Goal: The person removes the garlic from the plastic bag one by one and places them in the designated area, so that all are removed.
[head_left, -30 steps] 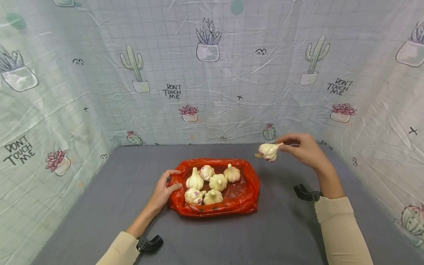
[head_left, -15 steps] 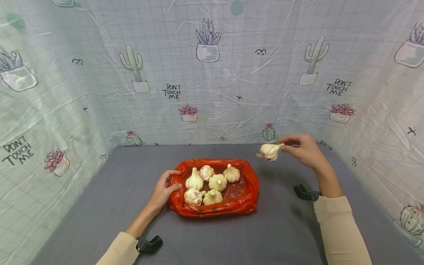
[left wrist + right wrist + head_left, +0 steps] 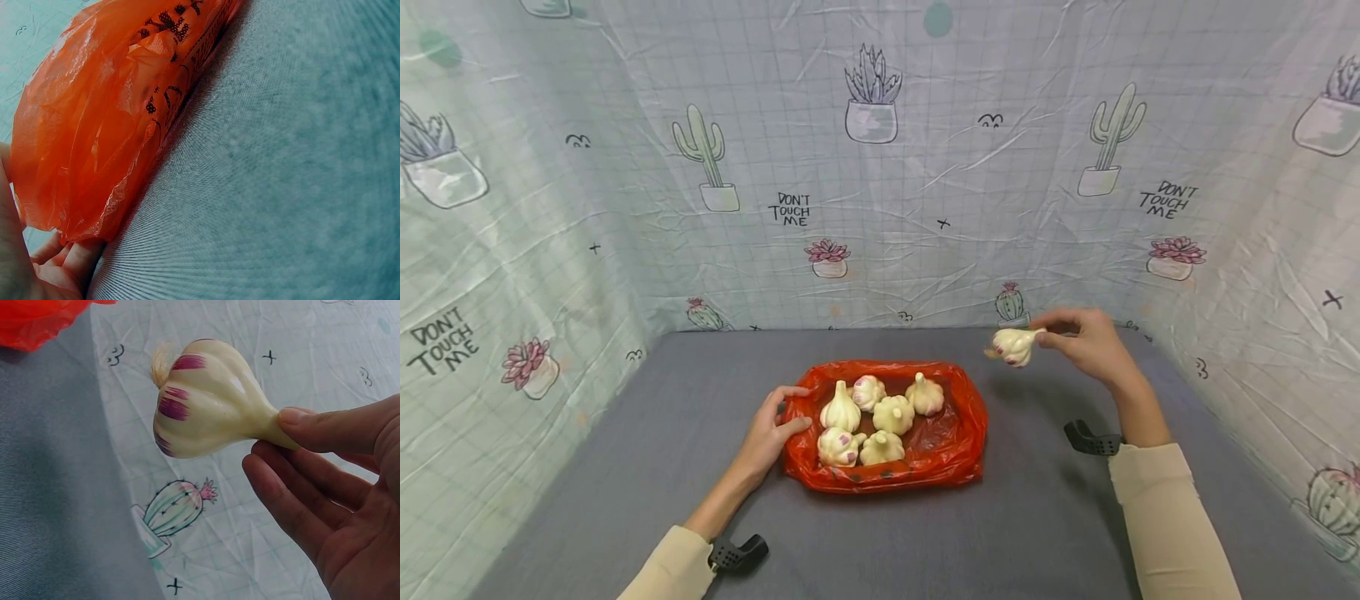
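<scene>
My right hand (image 3: 1086,342) pinches a garlic bulb (image 3: 1014,345) by its stem and holds it up at the back right, its root tuft pointing left. In the right wrist view this garlic bulb (image 3: 203,403) is glossy and cream with purple streaks, the thumb and fingers gripping its neck. A red plastic bag (image 3: 970,433), its rim spread wide, lies on the table and holds several more garlic bulbs (image 3: 893,414). With my left hand (image 3: 775,427) I grip the bag's left rim, thumb and forefinger over the edge. Other fingers lie against its outer side in the left wrist view.
A dark grey cloth (image 3: 880,542) covers the table. Behind and along both sides hangs a pale curtain (image 3: 940,167) printed with potted cacti. Black wrist mounts (image 3: 1093,439) sit on both forearms, by the cream cuffs.
The garlic bulb in my right hand has shifted very slightly to the right. My left hand and the bag keep their place.
</scene>
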`<state>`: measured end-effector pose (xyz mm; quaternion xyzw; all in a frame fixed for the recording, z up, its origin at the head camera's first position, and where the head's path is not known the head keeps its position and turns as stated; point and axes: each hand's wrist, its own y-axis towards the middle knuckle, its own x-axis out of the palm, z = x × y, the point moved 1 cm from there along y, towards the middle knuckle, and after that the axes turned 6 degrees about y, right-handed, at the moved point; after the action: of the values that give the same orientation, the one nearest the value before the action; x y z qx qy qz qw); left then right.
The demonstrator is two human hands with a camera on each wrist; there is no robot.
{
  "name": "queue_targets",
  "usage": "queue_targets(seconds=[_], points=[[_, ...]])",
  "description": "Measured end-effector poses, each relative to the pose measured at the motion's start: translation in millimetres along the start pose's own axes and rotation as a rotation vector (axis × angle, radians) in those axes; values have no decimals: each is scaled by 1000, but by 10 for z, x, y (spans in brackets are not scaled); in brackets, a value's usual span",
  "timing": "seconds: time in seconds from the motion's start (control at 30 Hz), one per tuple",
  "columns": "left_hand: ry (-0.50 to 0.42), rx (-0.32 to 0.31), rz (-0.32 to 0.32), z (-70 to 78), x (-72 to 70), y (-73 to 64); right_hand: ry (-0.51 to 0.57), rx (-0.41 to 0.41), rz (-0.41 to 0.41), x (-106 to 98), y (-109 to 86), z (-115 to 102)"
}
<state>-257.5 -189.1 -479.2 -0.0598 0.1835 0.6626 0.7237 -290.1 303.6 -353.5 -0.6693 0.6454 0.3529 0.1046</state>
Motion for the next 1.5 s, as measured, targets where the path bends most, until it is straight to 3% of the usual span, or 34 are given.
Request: queue_targets(seconds=[1.17,1.5], points=[[-3,8,-1,1,6,2,-3,120,-8,174,55,281],[-16,12,-10,-5,9,-6,46,155,-8,226,49,358]])
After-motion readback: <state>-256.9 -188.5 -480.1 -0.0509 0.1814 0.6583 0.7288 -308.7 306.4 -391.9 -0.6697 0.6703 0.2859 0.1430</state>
